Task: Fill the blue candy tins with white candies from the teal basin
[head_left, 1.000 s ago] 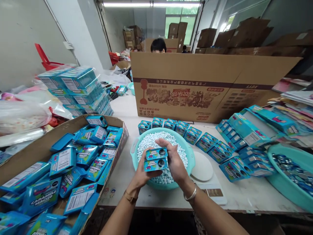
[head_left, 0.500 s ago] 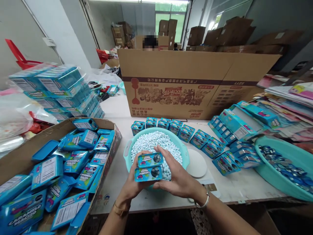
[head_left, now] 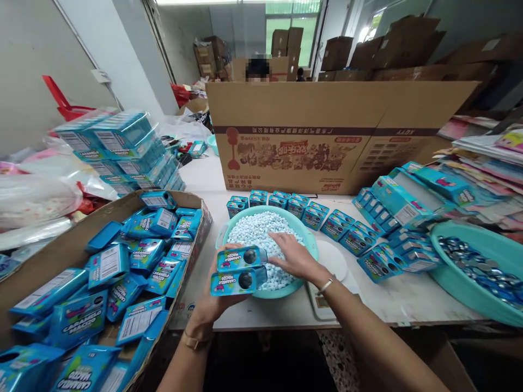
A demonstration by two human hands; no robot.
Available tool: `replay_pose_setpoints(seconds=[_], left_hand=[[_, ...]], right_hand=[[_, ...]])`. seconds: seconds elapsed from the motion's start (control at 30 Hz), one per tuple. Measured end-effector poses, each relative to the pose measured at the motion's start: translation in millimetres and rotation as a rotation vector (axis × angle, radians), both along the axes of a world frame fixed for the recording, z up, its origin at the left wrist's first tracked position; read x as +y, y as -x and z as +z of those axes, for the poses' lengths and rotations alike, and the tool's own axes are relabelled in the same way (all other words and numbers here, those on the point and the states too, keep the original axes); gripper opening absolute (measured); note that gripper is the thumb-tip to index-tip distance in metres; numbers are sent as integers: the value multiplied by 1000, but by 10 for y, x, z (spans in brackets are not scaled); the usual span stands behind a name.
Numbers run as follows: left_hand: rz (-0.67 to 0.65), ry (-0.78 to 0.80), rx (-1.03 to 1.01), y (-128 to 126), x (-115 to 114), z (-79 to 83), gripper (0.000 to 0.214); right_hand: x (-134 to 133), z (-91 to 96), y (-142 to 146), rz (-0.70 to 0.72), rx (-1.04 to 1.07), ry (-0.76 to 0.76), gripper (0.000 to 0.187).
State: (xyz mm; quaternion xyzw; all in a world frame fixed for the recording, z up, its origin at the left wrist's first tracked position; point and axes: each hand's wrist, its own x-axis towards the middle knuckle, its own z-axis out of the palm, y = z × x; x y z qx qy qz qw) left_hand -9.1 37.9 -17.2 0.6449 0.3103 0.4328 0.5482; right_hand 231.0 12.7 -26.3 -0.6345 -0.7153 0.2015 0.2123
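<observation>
My left hand [head_left: 212, 302] is closed around two blue candy boxes, an upper box [head_left: 237, 259] and a lower box [head_left: 233, 281], stacked and tilted, each with a dark round hole in the face. They are at the left front of a turquoise basin [head_left: 314, 251] full of small pale-blue candies [head_left: 255, 220]. Over the candies my right hand [head_left: 295, 256] stretches its fingers, holding nothing visible; I cannot tell whether the fingertips touch the candies. Behind the basin, several similar candy boxes [head_left: 314, 216] stand in a curved row.
A cardboard tray [head_left: 200, 231] of jumbled blue boxes is at left, wrapped box stacks [head_left: 122, 130] behind it. A white scale [head_left: 333, 264] sits beside the basin. At right is a turquoise tub [head_left: 449, 277] of shiny blue pieces. A large carton [head_left: 286, 109] stands across the back.
My right hand has left the two boxes and moved right, over the candies. My left hand has shifted slightly left and up with both boxes. The view has turned a little left.
</observation>
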Motion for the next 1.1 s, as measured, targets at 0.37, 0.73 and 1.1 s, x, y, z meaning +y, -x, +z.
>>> replay_pose_setpoints(seconds=[0.37,0.73,1.1], left_hand=[[70,458,-51,-192,108,-141,106],[67,171,100,-636,318,-157,75],[175,266,37,-698,356,-298,80]], right_hand=[[542,-18,-39,-457,1222,291,13],[618,495,408,-574,1646,-224,16],[367,351,553,-499,1455,-273,19]])
